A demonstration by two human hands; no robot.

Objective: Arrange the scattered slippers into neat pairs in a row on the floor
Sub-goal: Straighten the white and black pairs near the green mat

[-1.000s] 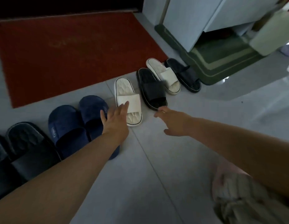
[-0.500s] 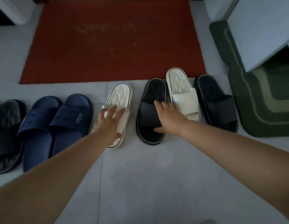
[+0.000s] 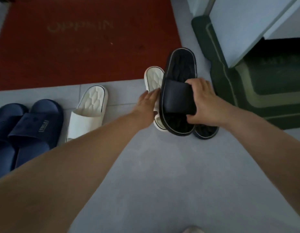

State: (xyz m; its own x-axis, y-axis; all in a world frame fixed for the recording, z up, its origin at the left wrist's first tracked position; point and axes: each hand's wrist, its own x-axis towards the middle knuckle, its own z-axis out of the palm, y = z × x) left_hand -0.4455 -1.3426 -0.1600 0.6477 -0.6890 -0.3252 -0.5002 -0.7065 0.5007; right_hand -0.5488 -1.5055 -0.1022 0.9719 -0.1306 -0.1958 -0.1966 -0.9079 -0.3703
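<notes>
Your right hand (image 3: 203, 105) is gripping the black slipper (image 3: 177, 98) by its strap, probably light, bendy foam; your left hand (image 3: 145, 105) is touching the white slipper (image 3: 153, 76), fingers straight.

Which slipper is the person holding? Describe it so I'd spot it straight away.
Off the lower right corner of the red mat, beside the green mat, three slippers overlap. It is the black slipper on top, its strap gripped by the right hand. Unlike the white slipper and second black slipper beneath, only the hand covers it.
</notes>
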